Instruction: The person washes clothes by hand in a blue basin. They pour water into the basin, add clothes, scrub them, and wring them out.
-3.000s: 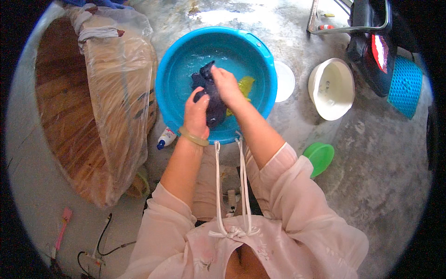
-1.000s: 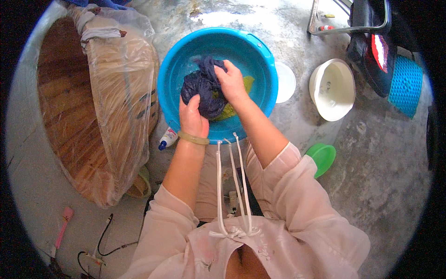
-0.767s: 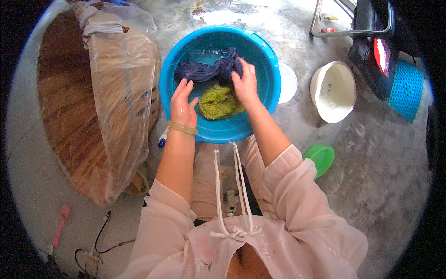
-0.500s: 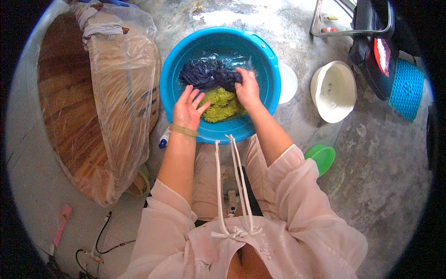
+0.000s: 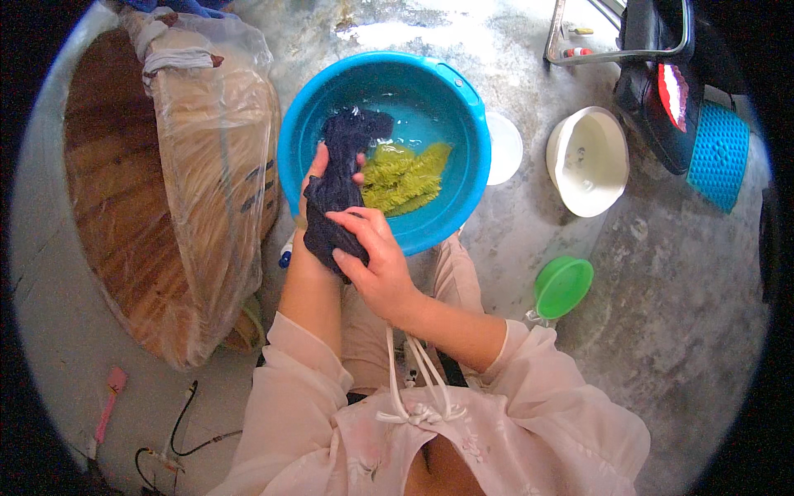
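A wet, dark navy cloth (image 5: 337, 178) lies lengthwise over my left palm and wrist, its far end trailing into the blue basin (image 5: 485, 165). My left hand (image 5: 317, 164) is under the cloth with its fingers curled up around both sides; the palm is hidden. Across my left wrist, my right hand (image 5: 378, 263) grips the near end of the cloth between thumb and fingers. In the basin's shallow water rests a yellow-green, shaggy-textured cloth (image 5: 409, 178), touched by neither hand.
To the right stand a cream bowl (image 5: 587, 161), a green scoop (image 5: 564, 287) and a blue textured basket (image 5: 718, 157). A white round lid (image 5: 503, 149) lies beside the basin. Left is a large plastic-wrapped wooden object (image 5: 215, 190). Cables (image 5: 186, 430) and a pink-handled tool (image 5: 109, 401) lie lower left.
The navy cloth came up from the basin's far side onto my left hand and wrist. My right hand moved left and nearer me. The yellow-green cloth now lies more spread out.
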The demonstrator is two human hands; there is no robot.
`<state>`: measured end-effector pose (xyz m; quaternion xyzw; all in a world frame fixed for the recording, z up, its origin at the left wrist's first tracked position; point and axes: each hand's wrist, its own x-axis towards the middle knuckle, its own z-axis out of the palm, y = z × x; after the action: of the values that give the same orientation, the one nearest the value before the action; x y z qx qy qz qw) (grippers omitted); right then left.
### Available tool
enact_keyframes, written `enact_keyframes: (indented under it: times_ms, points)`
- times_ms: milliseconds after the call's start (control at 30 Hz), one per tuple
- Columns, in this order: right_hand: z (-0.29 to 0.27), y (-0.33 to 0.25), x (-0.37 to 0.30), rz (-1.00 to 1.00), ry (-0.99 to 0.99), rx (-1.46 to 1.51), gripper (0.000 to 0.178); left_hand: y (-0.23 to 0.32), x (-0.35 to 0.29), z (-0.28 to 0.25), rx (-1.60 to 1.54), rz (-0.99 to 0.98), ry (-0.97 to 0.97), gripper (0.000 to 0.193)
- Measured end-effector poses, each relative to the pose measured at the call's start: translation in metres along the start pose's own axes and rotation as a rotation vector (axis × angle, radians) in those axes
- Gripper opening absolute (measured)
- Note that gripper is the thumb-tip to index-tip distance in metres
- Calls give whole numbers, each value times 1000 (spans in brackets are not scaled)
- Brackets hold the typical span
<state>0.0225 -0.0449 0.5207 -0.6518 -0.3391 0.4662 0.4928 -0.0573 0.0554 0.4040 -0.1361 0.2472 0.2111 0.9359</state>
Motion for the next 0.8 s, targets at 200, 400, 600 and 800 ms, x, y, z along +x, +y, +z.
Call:
enact_keyframes:
  times_ms: [200,400,600,800]
  points:
    - [1,32,19,-103,198,-163,25,-12,2,-18,240,150,222,16]
    - [-6,68,67,-118,354,-269,19,-27,5,-10,186,405,188,25]
    - [-34,105,91,176,352,107,22,-48,-2,36,467,736,504,37]
    - [-66,118,78,193,389,-271,29,-43,0,46,498,888,569,48]
